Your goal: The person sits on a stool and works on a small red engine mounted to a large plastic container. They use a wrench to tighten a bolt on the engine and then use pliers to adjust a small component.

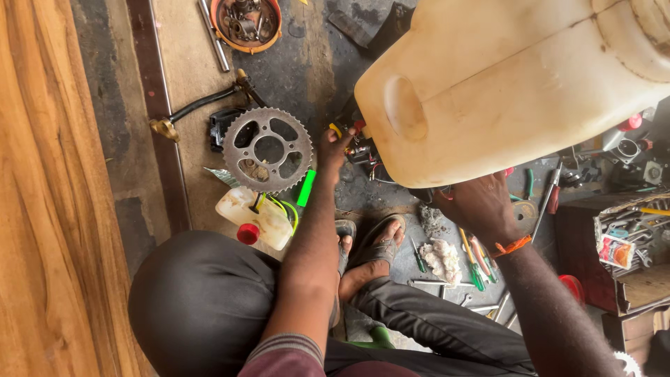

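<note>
From my seat, the big cream plastic jerrycan [502,84] runs off the top and right edges, and it covers whatever my left hand [335,150] is working at: I can make out only a tangle of red and yellow wires [356,143] at its lower corner. My right hand [481,206] has its fingertips hidden beneath the can, so I cannot tell what it grips. The orange round tray of metal parts [246,24] is cut by the top edge. The clutter of tools in the wooden box [628,237] is too small to sort.
</note>
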